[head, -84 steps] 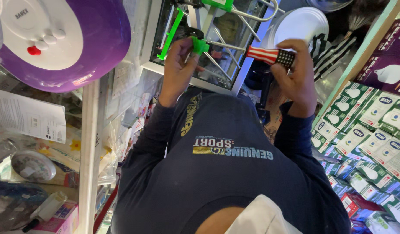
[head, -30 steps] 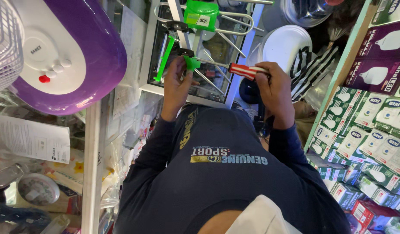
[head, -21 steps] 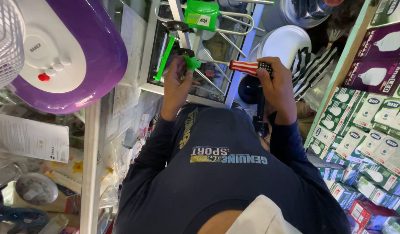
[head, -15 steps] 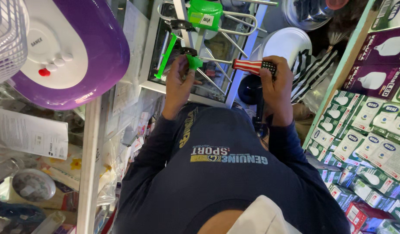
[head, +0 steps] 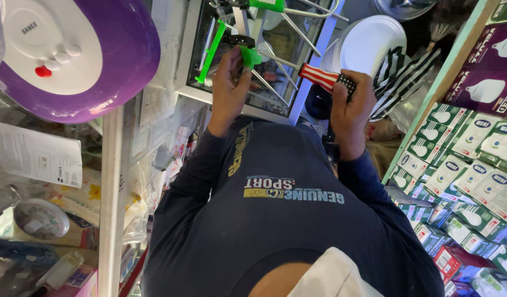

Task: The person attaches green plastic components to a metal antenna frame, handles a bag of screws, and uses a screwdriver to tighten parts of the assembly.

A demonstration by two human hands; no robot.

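— Green plastic and bare wire: what do the hands have hold of?

— The left hand (head: 230,82), raised with forearm stretched up from the navy sleeve, pinches a small green clip (head: 250,56) on a wire rack (head: 275,33), fingers closed around it. The right hand (head: 350,104), lifted to the same height and held apart from the left, is clamped on the striped red-and-white handle of a screwdriver (head: 325,78), which points left toward the rack's wires.

— Where does the rack sit?

— Up against a glass-fronted display case (head: 248,104), directly ahead of the person, with a long green bar (head: 210,52) slanting down its left side.

— And what crowds the scene?

— A round purple-and-white appliance (head: 72,55) at upper left, a white plate (head: 369,44) behind the right hand, stacked green-and-white bulb boxes (head: 457,165) along the right, and a glass shelf edge (head: 111,192) with papers on the left. The person's own navy shirt (head: 286,220) fills the lower view.
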